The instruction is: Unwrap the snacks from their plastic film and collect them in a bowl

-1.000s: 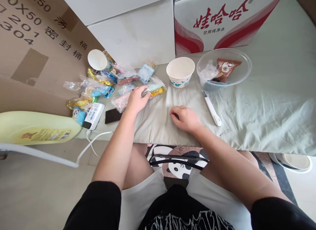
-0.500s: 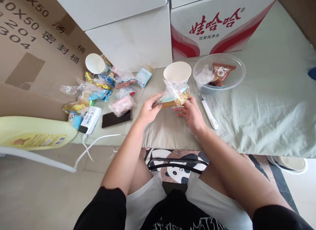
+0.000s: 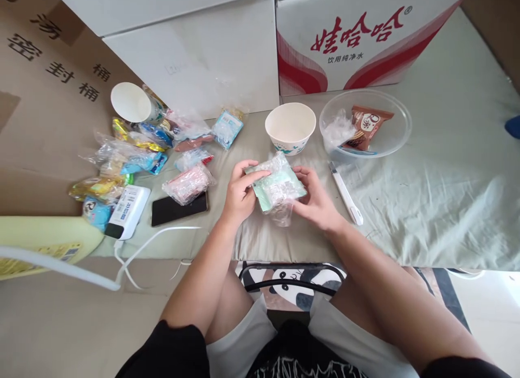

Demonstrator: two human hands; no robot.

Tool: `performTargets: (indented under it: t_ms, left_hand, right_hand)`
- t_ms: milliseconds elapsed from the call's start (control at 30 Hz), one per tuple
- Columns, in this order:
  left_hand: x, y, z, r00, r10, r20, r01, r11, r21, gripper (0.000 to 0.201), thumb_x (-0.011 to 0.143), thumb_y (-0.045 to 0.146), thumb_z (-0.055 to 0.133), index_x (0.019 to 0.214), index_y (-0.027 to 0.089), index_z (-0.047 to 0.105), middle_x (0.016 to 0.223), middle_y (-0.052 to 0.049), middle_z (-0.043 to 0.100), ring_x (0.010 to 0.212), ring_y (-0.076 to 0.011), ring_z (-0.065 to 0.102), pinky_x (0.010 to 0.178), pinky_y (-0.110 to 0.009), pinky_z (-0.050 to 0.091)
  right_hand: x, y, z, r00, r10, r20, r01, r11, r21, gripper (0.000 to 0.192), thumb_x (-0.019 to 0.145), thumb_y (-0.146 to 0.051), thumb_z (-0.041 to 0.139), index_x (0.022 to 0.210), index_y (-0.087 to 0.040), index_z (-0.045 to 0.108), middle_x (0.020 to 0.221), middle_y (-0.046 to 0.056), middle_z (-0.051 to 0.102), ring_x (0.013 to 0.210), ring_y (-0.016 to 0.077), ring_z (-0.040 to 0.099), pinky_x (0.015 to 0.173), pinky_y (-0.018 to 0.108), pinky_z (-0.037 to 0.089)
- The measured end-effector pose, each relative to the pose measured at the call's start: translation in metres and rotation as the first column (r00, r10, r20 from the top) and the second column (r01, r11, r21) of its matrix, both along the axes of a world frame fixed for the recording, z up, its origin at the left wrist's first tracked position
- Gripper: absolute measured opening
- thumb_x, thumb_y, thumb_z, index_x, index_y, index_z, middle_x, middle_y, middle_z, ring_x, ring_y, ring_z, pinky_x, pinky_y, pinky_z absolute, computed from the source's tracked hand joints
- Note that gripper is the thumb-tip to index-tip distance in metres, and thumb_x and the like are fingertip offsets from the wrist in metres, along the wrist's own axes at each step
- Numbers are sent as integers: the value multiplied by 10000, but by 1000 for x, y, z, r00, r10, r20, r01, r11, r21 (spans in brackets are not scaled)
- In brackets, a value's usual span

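Observation:
Both hands hold one clear-wrapped snack packet point(image 3: 277, 187) with a pale green inside, just above the cloth-covered table point(image 3: 426, 188). My left hand point(image 3: 239, 191) grips its left edge and my right hand point(image 3: 317, 199) grips its right edge. Behind the packet stands an empty white paper bowl point(image 3: 290, 126). To the right of that sits a clear plastic bowl point(image 3: 365, 123) holding a brown snack packet point(image 3: 368, 126) and crumpled clear wrappers.
Several wrapped snacks point(image 3: 134, 150) lie at the left, with a tipped paper cup point(image 3: 132, 103), a pink packet point(image 3: 187, 182), a black phone point(image 3: 179, 209) and a white power bank point(image 3: 127, 211). A white utility knife point(image 3: 345, 193) lies right of my hands. Cardboard boxes point(image 3: 357, 37) stand behind.
My left hand picked a packet from the pile and brought it to the centre. My right hand rose off the cloth and joined it. The packet was lowered and turned over.

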State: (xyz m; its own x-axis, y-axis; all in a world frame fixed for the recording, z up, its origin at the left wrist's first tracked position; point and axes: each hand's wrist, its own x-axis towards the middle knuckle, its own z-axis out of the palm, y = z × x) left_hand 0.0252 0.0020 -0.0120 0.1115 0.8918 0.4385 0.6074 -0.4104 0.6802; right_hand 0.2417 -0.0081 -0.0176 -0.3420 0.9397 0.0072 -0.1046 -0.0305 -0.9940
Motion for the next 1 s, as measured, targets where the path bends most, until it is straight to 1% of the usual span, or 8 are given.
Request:
performTargets:
  t_ms: [233,300,367,500,667,833,900,1000]
  left_hand:
    - [1,-2,1,997,58,-42,-52,992,119,236,954,239,600,986,288,829,1207,-71,646,1114,-220,636,935,-372,555]
    - [3,-1,-2,996,76,-49,-70,990,118,230,960,266,601,988,280,829,1190,-75,648,1092,-219,637,913,-368,559]
    - [5,-2,-3,996,73,-56,-65,990,128,233,964,271,598,1005,271,827,1187,-81,644,1081,-218,636,894,-361,560]
    - [10,-7,-3,998,3,-61,7,986,165,264,974,234,558,1039,263,811,1207,-92,620,1074,-213,640,859,-347,560]
    - [16,-7,-8,992,-34,123,26,997,68,354,1004,373,503,1323,314,646,1399,-116,528,1283,-260,586,976,-377,557]
    - [23,-5,-15,934,-203,294,253,957,-141,826,885,665,626,1567,363,270,1354,-124,597,1173,-267,675,933,-393,594]
    - [25,-6,-13,924,-221,312,291,936,-197,892,842,685,674,1562,355,267,1312,-126,628,1114,-269,699,906,-401,603]
    - [24,-7,-8,930,-162,331,246,941,-231,833,845,678,679,1520,342,325,1301,-116,631,1101,-258,696,901,-384,597]
  right_hand:
    - [-6,-11,-3,997,24,67,-34,987,158,885,791,-592,758,1470,-290,277,1454,151,517,1309,297,568,1098,505,483]
    - [-5,-12,-3,988,1,153,-38,970,239,836,791,-587,755,1460,-285,356,1488,142,491,1399,311,487,1177,528,404]
    - [-4,-12,-1,971,-15,240,-58,953,297,644,833,-566,709,1363,-263,502,1465,136,508,1449,320,422,1204,537,360]
    - [-3,-10,0,955,-88,285,-11,945,328,281,950,-478,551,1056,-233,640,1287,133,603,1342,292,508,1145,498,412]
    - [-6,-2,-4,937,-229,265,160,952,259,231,955,-454,507,902,-231,539,997,86,633,1037,247,608,975,444,507]
    - [-7,0,-4,915,-296,273,227,939,256,224,922,-449,559,918,-236,491,959,66,617,977,235,595,921,421,504]
    - [-7,-3,-3,924,-284,257,227,947,227,259,897,-452,595,999,-243,481,985,52,610,914,213,590,869,392,507]
    - [-8,-7,-1,955,-232,184,212,970,121,335,910,-475,565,1136,-259,444,1025,31,601,755,162,556,727,339,493]
